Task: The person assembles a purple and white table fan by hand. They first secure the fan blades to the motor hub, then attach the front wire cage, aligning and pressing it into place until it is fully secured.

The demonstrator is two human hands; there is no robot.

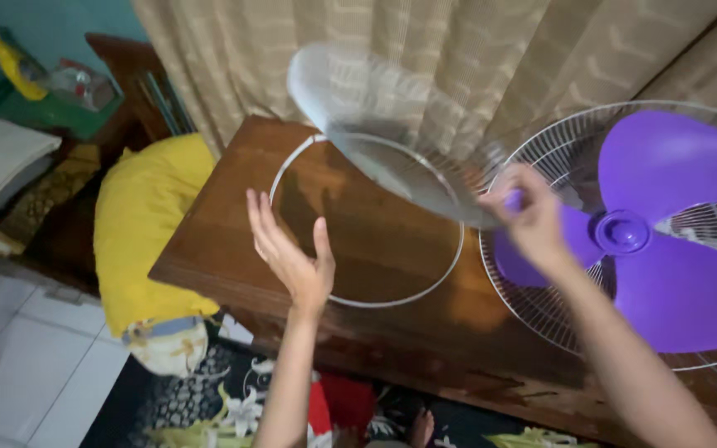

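My right hand grips the edge of a white wire fan guard, which is tilted up in the air and blurred by motion. My left hand is open, palm up, above the wooden table, empty and just left of the guard's lower edge. A white ring lies flat on the table under the guard. At the right, the purple fan blade sits in the rear wire guard.
A yellow pillow leans against the table's left side. Beige curtains hang behind. White floor tiles and a patterned mat lie below. Clutter stands at the upper left.
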